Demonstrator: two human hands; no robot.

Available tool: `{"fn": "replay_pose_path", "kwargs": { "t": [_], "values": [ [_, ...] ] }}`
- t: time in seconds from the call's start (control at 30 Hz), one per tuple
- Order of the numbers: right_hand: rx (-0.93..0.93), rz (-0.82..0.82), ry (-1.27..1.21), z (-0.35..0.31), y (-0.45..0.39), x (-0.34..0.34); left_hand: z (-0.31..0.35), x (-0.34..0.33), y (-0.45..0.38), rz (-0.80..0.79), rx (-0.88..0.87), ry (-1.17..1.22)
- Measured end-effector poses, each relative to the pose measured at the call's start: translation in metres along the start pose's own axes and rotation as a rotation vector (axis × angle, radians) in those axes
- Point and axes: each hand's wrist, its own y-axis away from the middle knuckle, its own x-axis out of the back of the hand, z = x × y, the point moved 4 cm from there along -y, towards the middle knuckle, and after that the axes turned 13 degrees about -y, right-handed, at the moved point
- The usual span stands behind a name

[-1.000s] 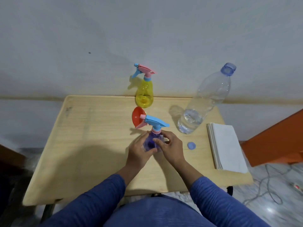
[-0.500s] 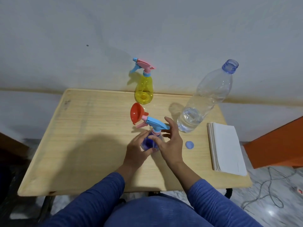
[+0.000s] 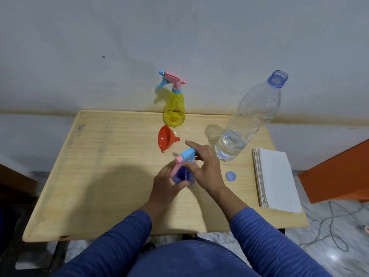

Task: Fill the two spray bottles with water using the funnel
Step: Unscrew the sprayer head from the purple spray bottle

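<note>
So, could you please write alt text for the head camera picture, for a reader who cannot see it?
Two hands work on a blue spray bottle on a wooden table: the left hand holds its body, the right hand grips its spray head. Behind lie a red funnel, a yellow spray bottle and an uncapped water bottle.

A plain home room: small wooden table [image 3: 111,176] against bare wall [image 3: 179,37], marble floor [image 3: 329,246].

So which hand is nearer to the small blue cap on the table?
Right. The right hand is just left of the blue cap; the left hand is farther left, beyond the blue spray bottle.
</note>
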Motion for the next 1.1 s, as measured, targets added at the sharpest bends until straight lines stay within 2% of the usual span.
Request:
{"fn": "replay_pose_path", "kwargs": {
  "t": [0.13, 0.3, 0.43, 0.57, 0.7, 0.83, 1.0, 1.1],
  "values": [
    [-0.041, -0.125, -0.079, 0.002, 0.004, 0.000, -0.001, 0.001, -0.001, 0.024, -0.052, 0.013],
    [-0.024, -0.075, -0.047, -0.008, 0.000, 0.004, -0.002, 0.000, -0.002, 0.015, -0.053, 0.034],
    [-0.073, -0.216, -0.058, -0.007, 0.001, 0.006, -0.004, 0.000, -0.002, 0.024, -0.064, 0.039],
    [-0.061, -0.141, -0.018, -0.008, -0.003, 0.008, -0.005, -0.001, -0.002, 0.010, -0.049, 0.068],
    [-0.129, -0.265, -0.095, -0.006, -0.001, 0.008, -0.006, 0.000, -0.003, 0.006, -0.044, 0.067],
    [-0.108, -0.221, -0.056, -0.009, -0.006, 0.011, -0.007, -0.001, -0.003, -0.006, -0.052, 0.063],
    [-0.166, -0.319, -0.089, -0.005, -0.007, 0.008, -0.003, 0.003, -0.004, 0.004, -0.069, 0.076],
    [-0.111, -0.281, -0.095, -0.008, -0.008, 0.009, -0.003, 0.002, -0.004, -0.009, -0.056, 0.075]
  ]
}}
